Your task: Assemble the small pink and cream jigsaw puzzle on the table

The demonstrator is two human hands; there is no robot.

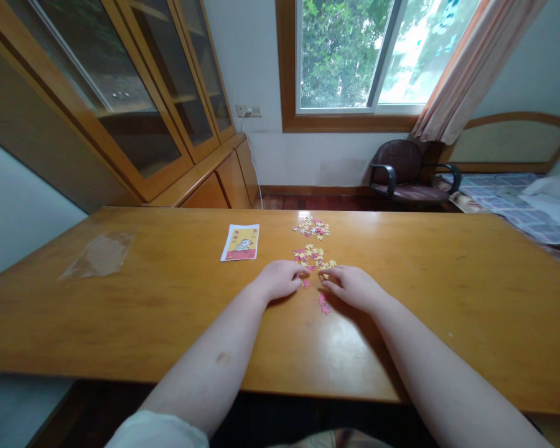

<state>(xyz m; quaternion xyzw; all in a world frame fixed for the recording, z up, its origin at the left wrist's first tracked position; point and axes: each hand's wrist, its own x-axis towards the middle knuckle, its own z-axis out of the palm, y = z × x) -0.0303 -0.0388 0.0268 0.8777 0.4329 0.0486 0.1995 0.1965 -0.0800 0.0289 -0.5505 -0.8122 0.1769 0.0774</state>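
Close to the middle of the wooden table, my left hand (284, 279) rests with its fingers curved and apart at the edge of a cluster of puzzle pieces (309, 254). A pink puzzle piece (307, 284) lies by its thumb. Opposite it, my right hand (354, 287) has thumb and fingers around a small yellowish puzzle piece (325, 277); its fingertips are small in view. Nearer to me lie a few joined or touching pink pieces (324, 304). Farther back is another loose pile of pink, yellow and white pieces (312, 228).
A picture card (241, 242) with a white cartoon animal on yellow and pink lies left of the pieces. A clear plastic bag (99, 254) is at the table's (177, 311) far left. Beyond stand a glass-doored cabinet (168, 93), an office chair (408, 171) and a bed (518, 199).
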